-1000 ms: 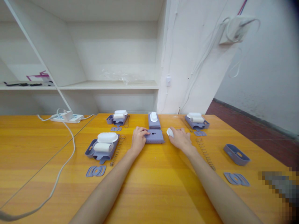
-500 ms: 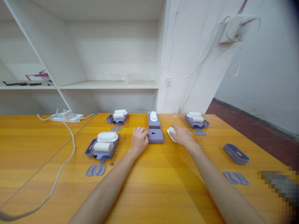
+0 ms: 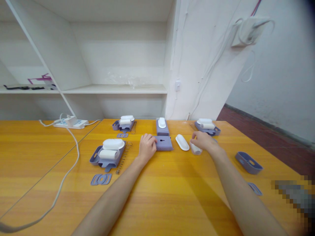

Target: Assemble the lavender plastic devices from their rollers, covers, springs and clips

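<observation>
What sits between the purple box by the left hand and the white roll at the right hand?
A white oval piece lies on the wooden table between the purple box and the white roll, as the head view shows.

The box (image 3: 164, 144) at frame centre is showing lavender-grey with a small black marking; the oval cap (image 3: 182, 143) and the roll (image 3: 196, 149), right of centre, are presenting white. The tabletop (image 3: 157, 200) below is displaying yellow-orange wood grain (streaks running sideways).

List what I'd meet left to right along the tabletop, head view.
Power strip, front pile, spring, left hand, front purple box, white oval cover, right hand with white roll, open purple tray. Overlapping things left out.
</observation>
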A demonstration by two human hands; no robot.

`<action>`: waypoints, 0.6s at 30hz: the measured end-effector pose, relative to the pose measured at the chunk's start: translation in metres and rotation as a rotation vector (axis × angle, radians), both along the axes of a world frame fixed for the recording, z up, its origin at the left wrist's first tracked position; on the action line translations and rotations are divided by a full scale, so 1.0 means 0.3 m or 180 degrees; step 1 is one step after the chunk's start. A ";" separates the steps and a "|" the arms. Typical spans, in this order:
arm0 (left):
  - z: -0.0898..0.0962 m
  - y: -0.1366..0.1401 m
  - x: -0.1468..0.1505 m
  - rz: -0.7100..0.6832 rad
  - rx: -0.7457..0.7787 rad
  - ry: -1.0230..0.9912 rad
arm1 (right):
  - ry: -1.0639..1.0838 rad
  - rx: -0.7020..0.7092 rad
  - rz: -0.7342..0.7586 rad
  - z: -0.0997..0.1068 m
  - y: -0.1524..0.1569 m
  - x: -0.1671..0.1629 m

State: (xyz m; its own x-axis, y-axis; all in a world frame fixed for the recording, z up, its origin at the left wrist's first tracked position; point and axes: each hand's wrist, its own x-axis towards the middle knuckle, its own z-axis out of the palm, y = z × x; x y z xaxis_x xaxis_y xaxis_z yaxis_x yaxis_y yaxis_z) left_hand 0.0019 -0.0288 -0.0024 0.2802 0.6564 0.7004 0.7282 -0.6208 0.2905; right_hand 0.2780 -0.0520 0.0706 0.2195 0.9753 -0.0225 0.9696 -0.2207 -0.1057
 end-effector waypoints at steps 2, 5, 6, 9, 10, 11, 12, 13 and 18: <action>-0.001 0.001 0.000 0.0009 0.0019 0.0005 | -0.0029 -0.0091 -0.0024 -0.002 -0.006 0.004; -0.002 0.002 0.000 0.0017 0.0045 0.0013 | -0.0069 -0.0190 -0.0048 -0.007 -0.010 0.011; -0.001 0.002 0.000 0.0020 0.0048 0.0012 | -0.0077 -0.0216 -0.0048 -0.010 -0.011 0.014; -0.001 0.003 0.001 0.0027 0.0055 0.0003 | -0.0104 -0.0287 -0.0035 -0.020 -0.009 0.026; -0.001 0.003 0.001 0.0027 0.0059 0.0000 | -0.0117 -0.0303 -0.0042 -0.025 -0.008 0.029; 0.000 0.003 0.002 0.0026 0.0063 -0.0001 | -0.0119 -0.0300 -0.0052 -0.031 -0.006 0.031; 0.000 0.003 0.002 0.0025 0.0067 0.0003 | -0.0107 -0.0281 -0.0060 -0.037 -0.004 0.032; 0.000 0.003 0.002 0.0025 0.0070 0.0009 | -0.0080 -0.0248 -0.0064 -0.044 -0.001 0.031; -0.001 0.004 0.002 0.0030 0.0055 0.0018 | 0.0046 -0.0065 -0.0058 -0.077 0.022 0.020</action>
